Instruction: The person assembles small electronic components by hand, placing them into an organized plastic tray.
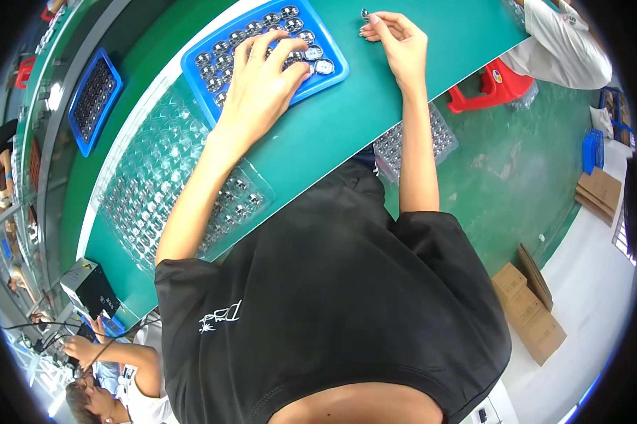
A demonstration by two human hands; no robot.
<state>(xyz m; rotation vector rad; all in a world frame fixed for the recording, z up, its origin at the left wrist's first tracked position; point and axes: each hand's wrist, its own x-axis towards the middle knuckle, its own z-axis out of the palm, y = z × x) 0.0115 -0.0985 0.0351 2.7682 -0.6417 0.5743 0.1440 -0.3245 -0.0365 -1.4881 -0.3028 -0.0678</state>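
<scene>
A blue tray (306, 92) on the green tabletop holds rows of small round dark, shiny parts (254, 27). Over it reaches my left hand (260, 81), its fingers bent and spread, the fingertips and thumb around a spot among the parts at the tray's right side. Two parts there, near the thumb, show pale, whitish faces (323, 66). To the right of the tray, raised above the table, my right hand (401, 42) pinches a small dark, shiny part (365, 13) between thumb and fingertips. Its exact kind is too small to make out.
Clear plastic blister trays (156, 177), partly filled with dark parts, lie under my left forearm. Another blue tray (85, 145) stands farther left. A black box (89, 286) sits at the table's left end. A red stool (495, 88) and a seated person are at right; another person is lower left.
</scene>
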